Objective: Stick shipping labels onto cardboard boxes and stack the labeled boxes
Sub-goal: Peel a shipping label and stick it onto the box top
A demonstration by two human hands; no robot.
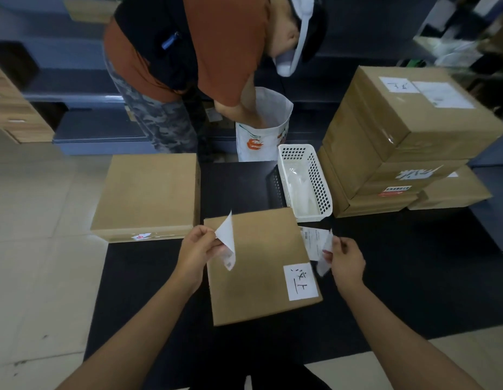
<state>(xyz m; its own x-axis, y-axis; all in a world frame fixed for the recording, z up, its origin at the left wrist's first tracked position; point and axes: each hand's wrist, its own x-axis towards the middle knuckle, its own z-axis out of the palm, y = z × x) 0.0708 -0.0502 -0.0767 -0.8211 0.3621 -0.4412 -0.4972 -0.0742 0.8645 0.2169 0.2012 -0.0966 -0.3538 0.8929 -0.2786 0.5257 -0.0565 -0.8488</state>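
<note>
**Label peeled, box waiting under your hands**

Your left hand [198, 244] pinches a white shipping label [227, 243] by its edge, and the sheet curls in the air above the left part of the cardboard box [258, 266]. Your right hand [346, 258] pinches a second white piece [326, 254], probably the backing paper, just beside the right edge of the box. The box lies flat on the dark table [413, 277], directly before you, and it already carries one handwritten sticker [300, 282] at its near right corner.

The label looks thin, light and soft, so I judge it will fold and stick to itself easily. Hold it only at the margins, keep it stretched, and lay one edge down first. The box seems stiff and light; take it by two opposite sides when you lift it.

Count: one box under your hands, one plain box [149, 192] on the left, and at least four boxes in the stack [407, 142] on the right. One white basket [305, 182] stands between. Another person [188, 52] bends over a bag behind the table.
</note>
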